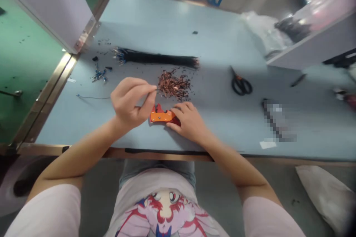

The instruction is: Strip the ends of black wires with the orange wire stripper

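Note:
My left hand (132,102) pinches a thin black wire (96,97) near one end; the wire trails out to the left, its far end tipped with a small blue terminal. Just to the right, my right hand (189,121) is wrapped around an orange and red wire stripper (161,116) that lies on the table, jaws toward the left. The wire's short end sticks out past my left fingertips, above the stripper and apart from it. Behind both hands spreads a pile of copper and black scraps (174,85). Farther back lies a bundle of black wires (160,58).
Loose blue terminals (99,75) lie at the left. Black-handled scissors (241,83) rest to the right, with a blurred-out object (278,120) and a white paper piece (267,144) beyond. White partitions (52,3) stand at both sides; plastic bags (267,33) sit at the back right.

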Tool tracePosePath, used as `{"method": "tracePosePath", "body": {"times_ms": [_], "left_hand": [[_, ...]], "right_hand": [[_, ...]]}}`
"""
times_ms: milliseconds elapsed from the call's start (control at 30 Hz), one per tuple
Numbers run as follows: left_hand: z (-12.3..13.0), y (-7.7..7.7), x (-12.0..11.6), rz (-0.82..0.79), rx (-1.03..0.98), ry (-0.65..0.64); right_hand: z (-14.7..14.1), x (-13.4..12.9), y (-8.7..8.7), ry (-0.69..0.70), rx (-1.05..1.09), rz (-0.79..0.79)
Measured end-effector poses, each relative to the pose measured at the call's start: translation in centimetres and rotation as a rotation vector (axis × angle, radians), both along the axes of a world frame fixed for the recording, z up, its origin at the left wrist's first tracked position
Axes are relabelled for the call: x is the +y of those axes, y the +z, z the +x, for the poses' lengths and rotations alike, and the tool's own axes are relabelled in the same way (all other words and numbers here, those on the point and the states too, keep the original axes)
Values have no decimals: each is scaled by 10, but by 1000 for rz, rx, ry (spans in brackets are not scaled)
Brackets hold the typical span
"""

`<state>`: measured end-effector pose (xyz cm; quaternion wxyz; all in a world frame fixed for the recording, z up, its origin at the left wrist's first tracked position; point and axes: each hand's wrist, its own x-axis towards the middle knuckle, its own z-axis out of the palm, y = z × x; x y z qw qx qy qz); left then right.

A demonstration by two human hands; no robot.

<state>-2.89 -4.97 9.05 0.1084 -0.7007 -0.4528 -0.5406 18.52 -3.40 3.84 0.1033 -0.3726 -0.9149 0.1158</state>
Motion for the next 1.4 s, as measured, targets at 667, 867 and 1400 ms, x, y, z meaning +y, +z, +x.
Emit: {"method": "tracePosePath", "body": {"times_ms": [667, 867, 1400], "left_hand": [[54, 81, 0, 211, -46, -19], [55, 83, -8, 65, -73, -155], [60, 85, -13, -229, -261, -154]], "right_hand": [[-15, 19, 131, -136, 947, 583], [-6, 17, 136, -126, 962, 610], [-4, 26, 125, -94, 901, 1107]]}}
